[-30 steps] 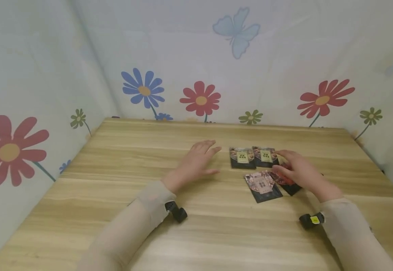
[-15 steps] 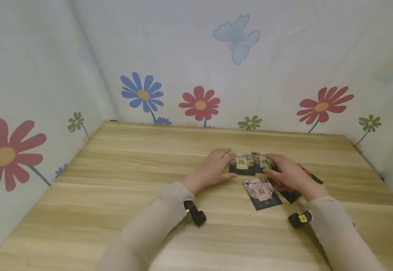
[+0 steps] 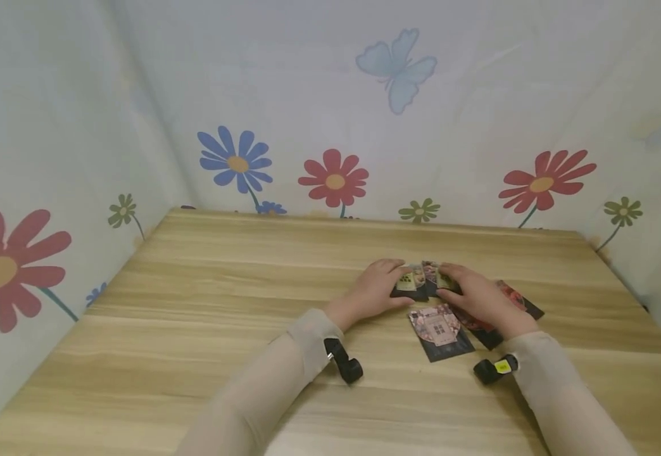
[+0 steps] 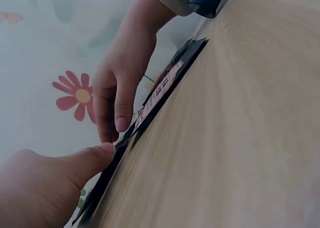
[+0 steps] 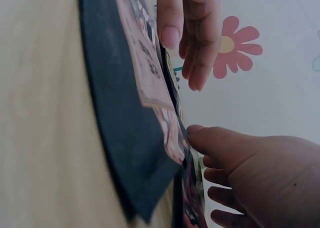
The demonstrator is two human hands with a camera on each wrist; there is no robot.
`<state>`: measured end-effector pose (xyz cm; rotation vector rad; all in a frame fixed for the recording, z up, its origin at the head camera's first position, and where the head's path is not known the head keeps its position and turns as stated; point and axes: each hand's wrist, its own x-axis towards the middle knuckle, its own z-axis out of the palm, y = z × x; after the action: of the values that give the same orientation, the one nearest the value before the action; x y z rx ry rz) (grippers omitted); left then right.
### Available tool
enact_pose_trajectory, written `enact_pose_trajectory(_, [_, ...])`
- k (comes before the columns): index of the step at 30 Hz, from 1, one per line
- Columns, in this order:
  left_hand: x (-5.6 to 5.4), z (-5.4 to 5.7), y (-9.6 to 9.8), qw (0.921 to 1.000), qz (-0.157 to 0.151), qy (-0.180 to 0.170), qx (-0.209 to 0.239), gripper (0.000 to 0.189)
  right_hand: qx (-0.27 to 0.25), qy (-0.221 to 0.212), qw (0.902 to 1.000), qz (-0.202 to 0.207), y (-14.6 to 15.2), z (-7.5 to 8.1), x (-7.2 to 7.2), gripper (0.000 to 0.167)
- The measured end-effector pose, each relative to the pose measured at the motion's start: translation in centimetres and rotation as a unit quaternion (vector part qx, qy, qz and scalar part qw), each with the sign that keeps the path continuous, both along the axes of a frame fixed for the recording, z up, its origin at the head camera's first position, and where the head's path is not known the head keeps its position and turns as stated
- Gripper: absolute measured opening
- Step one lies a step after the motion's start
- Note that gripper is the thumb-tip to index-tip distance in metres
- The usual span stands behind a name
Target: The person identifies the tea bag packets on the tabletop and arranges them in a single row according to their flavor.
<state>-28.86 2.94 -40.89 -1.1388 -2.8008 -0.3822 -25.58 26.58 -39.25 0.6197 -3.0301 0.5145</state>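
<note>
Several flat dark packets with food pictures lie on the table. My left hand (image 3: 371,290) lies at the left yellow-labelled packet (image 3: 417,292), its fingers over the left edge and its thumb at the near edge. The right hand (image 3: 475,296) arches over the other yellow-labelled packet (image 3: 430,277) and covers much of it. In the right wrist view the fingers of both hands are gently bent, thumbs low near the packets. Nearer me lies a pink-labelled packet (image 3: 440,330), tilted on the table and touched by neither hand. Partly under the right hand is a red-pictured packet (image 3: 485,335).
Another red packet (image 3: 517,297) lies to the right, behind the right wrist. The wooden table (image 3: 239,272) meets a flower-printed cloth backdrop (image 3: 461,114) at its far edge and sides. A black wrist camera (image 3: 344,362) hangs below the left cuff.
The left hand has moved right, from bare table onto the left yellow-labelled packet. The right hand has shifted left over the other one, uncovering the rightmost red packet.
</note>
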Motion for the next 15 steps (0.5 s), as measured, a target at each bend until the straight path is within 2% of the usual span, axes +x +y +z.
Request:
enact_pose_trajectory(4, [-0.1, -0.4, -0.1, 1.0000, -0.003, -0.006, -0.002, 0.068, 0.008, 0.003, 1.0000, 0.002, -0.1, -0.4, -0.2, 0.055])
enact_pose_trajectory(9, [-0.2, -0.7, -0.5, 0.9998, -0.008, -0.011, -0.014, 0.056, 0.006, -0.007, 1.0000, -0.004, -0.2, -0.4, -0.2, 0.057])
enact_pose_trajectory(15, [0.0, -0.4, -1.0, 0.9997, -0.016, -0.013, -0.016, 0.050, 0.010, -0.010, 0.9999, -0.006, 0.0, -0.5, -0.4, 0.057])
